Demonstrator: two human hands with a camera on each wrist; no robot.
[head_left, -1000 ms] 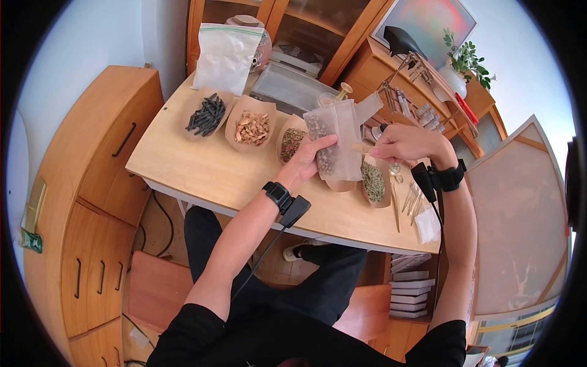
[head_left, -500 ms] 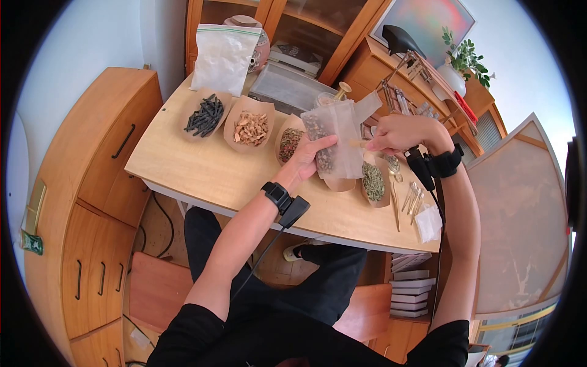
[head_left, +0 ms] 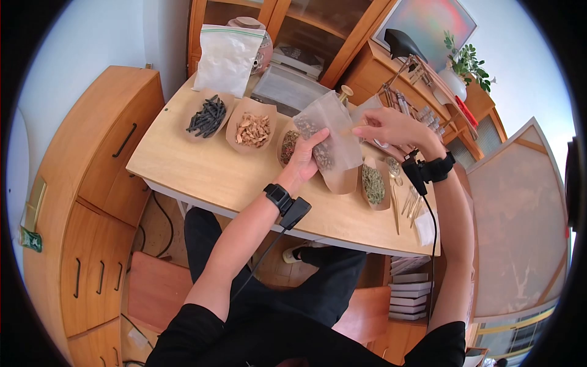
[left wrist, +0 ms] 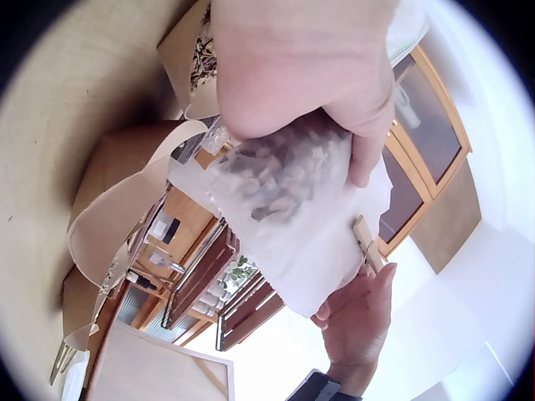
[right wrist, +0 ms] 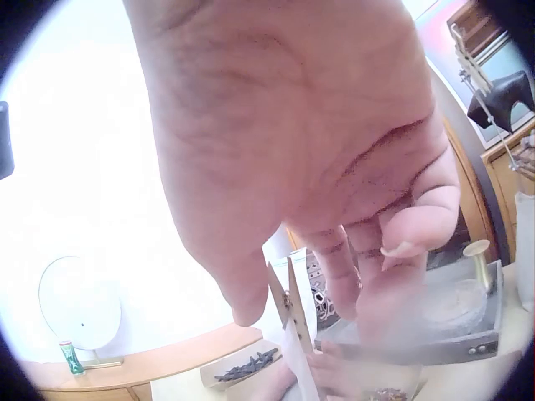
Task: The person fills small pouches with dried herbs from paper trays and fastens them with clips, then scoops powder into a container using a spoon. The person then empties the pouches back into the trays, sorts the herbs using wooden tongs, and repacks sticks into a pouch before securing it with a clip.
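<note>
My left hand (head_left: pixel 299 160) grips a translucent pouch (head_left: pixel 345 153) of dried brown pieces, thumb across its front. In the left wrist view the pouch (left wrist: pixel 326 238) hangs tilted below that hand (left wrist: pixel 305 67). At the pouch's edge my right hand (head_left: pixel 391 128) pinches a small wooden clothespin (left wrist: pixel 365 238). The right wrist view shows the clothespin (right wrist: pixel 292 309) on the edge of the pouch, between the thumb and fingers of the right hand (right wrist: pixel 301 134); exact finger contact is partly hidden.
Paper trays hold black sticks (head_left: pixel 206 116), tan chips (head_left: pixel 252 129), mixed red-brown bits (head_left: pixel 288 147) and green herbs (head_left: pixel 373 183). Behind them stand a zip bag (head_left: pixel 226 61) and a grey box (head_left: pixel 287 88). Thin metal tools (head_left: pixel 396 205) lie at the right.
The pouch has tilted and shifted slightly left in the left hand. The right hand has moved up and left along with the clothespin, uncovering more of the tray behind the pouch.
</note>
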